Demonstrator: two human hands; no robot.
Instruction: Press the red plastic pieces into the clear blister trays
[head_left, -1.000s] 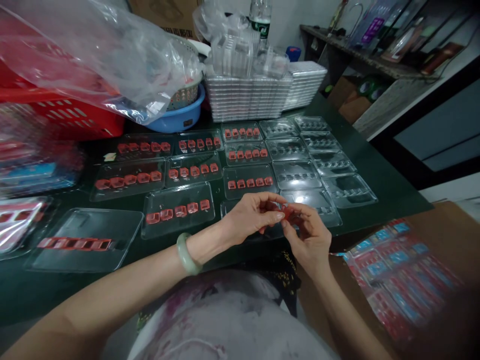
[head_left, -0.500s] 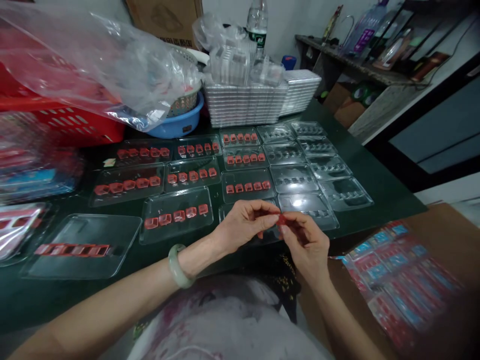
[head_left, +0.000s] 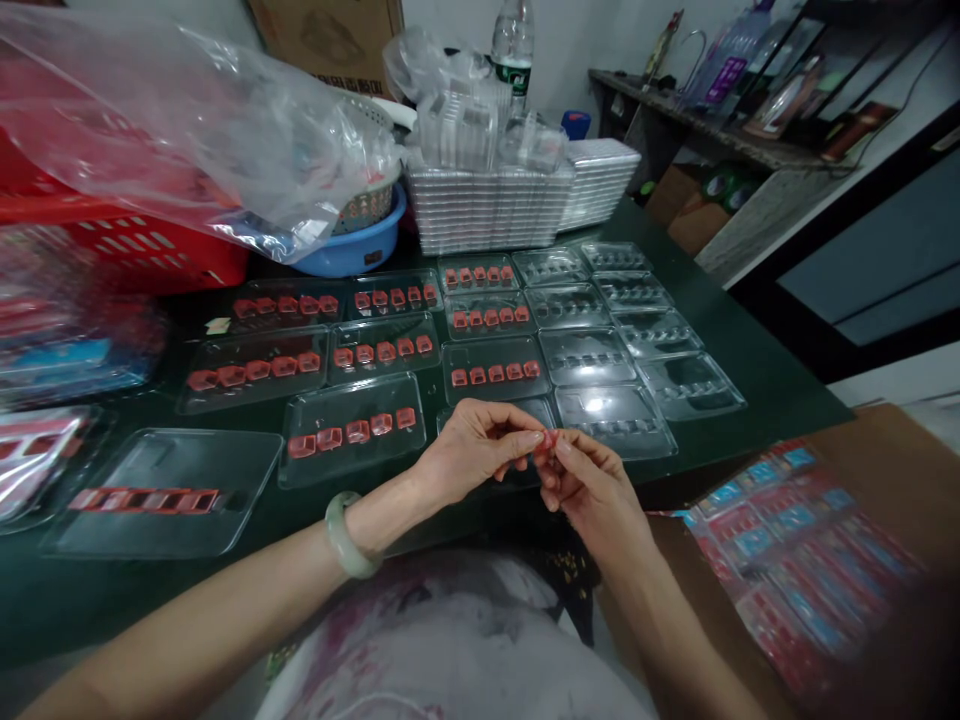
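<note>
My left hand (head_left: 480, 450) and my right hand (head_left: 581, 480) meet fingertip to fingertip over the near edge of a dark green table (head_left: 750, 340). Both pinch a small red plastic piece (head_left: 547, 440), mostly covered by the fingers. Directly beneath them lies a clear blister tray (head_left: 525, 408) whose slots I cannot see. Rows of clear trays cover the table: those on the left and middle (head_left: 352, 425) hold rows of red pieces, those on the right (head_left: 619, 408) have bare slots. A pale green bangle (head_left: 346, 535) circles my left wrist.
Stacks of clear trays (head_left: 487, 205) stand at the back, beside a blue basin (head_left: 352, 245) and a red basket (head_left: 127, 250) under a plastic bag. A water bottle (head_left: 514, 45) rises behind. Packaged red and blue cards (head_left: 795, 550) lie in a box lower right.
Both hands have shifted slightly left and closer together, and the red piece is more hidden by the fingers. The view has tilted a little.
</note>
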